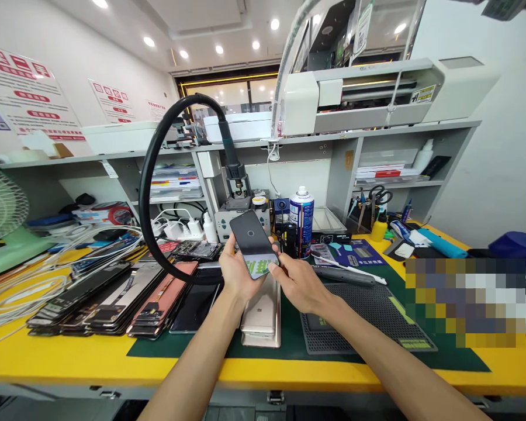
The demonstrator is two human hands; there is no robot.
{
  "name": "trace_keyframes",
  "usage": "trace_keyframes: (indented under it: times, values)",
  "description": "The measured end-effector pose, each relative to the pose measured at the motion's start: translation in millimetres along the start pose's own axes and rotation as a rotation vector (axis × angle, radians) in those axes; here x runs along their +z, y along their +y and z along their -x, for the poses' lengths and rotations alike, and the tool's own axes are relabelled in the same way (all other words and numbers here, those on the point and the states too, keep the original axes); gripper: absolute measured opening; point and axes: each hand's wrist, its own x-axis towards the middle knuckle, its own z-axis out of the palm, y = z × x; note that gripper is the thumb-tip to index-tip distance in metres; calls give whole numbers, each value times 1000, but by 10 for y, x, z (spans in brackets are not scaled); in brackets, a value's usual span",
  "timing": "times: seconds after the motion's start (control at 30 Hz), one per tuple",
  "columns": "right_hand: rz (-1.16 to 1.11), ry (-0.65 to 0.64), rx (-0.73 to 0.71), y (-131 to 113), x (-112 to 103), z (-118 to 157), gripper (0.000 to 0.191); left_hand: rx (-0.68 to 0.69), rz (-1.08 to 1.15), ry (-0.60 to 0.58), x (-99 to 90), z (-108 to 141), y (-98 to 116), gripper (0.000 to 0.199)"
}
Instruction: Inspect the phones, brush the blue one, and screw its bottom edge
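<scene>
A smartphone (248, 237) with a dark screen and a small ring symbol is held up, tilted, over the middle of the bench. Its lower part carries a pale band with green characters. My left hand (235, 273) grips the phone from beneath and along its left side. At the lower right edge, my right hand (289, 275) has its fingers closed on the phone, the thumb near the bottom corner. Under the hands lies a stack of gold phones (260, 318) on the green mat (289, 348).
Stacks of phone screens (118, 298) line the left. A black hose (145, 187) arches beside my left hand. A spray can (302, 222) stands behind my right hand. A perforated grey pad (368, 316) lies right, with a fan (2, 216) far left.
</scene>
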Motion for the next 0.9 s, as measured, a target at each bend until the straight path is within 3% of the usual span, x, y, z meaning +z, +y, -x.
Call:
trace_keyframes:
  times: [0.27,0.63,0.9]
  values:
    - [-115,33,-4,31,-47,-2,43,-27,10,-63,7,9,18,61]
    - [15,81,193,-120,135,-29,38,39,4,-64,-76,-39,-127,59]
    - [85,74,159,-79,87,-52,41,43,37,-64,-72,-59,-124,58]
